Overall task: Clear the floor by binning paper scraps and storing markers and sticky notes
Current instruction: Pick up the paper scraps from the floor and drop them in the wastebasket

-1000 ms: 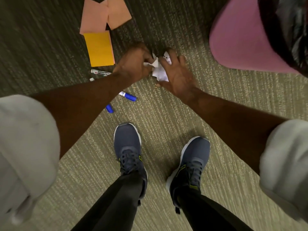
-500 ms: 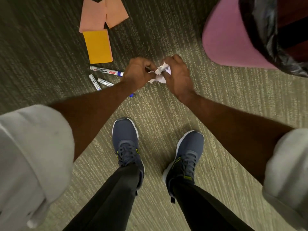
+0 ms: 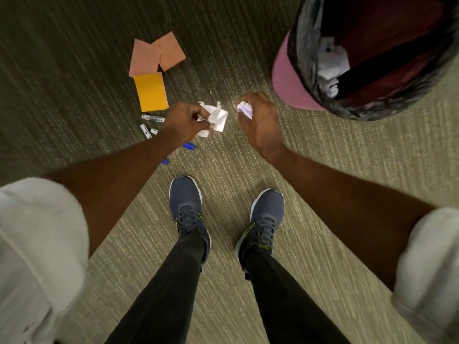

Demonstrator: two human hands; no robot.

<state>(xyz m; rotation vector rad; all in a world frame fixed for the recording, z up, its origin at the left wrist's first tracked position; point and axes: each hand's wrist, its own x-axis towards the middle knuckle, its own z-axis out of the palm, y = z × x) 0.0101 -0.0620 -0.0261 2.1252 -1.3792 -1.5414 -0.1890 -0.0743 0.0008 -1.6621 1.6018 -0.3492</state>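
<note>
Two shoes (image 3: 185, 202) on seemingly ribbed carpet (image 3: 335, 157)

Olive carpet (image 3: 323, 170) carries pale ribbed stripes. Far left are salmon-pink notes (image 3: 149, 58), an orange pad (image 3: 151, 91) and white, blue-capped markers (image 3: 152, 118). Paper scraps (image 3: 216, 115) are white; the pink bin (image 3: 288, 78) has a black liner (image 3: 300, 45).

Upper body: a light grey garment of soft fabric. The left sleeve (image 3: 39, 244) and right sleeve (image 3: 429, 264) end in thick, bunched cuffs. Both forearms are bare from the cuff to the left hand (image 3: 183, 122) and right hand (image 3: 260, 122).

Lower body: black trousers (image 3: 169, 294), plain and close-fitting, reaching the shoe collars.

Footwear: the left shoe (image 3: 185, 199) and right shoe (image 3: 268, 212) are matching dark blue-grey trainers. Each has a white sole edge, dark laces and yellow-green trim beside the lacing.
</note>
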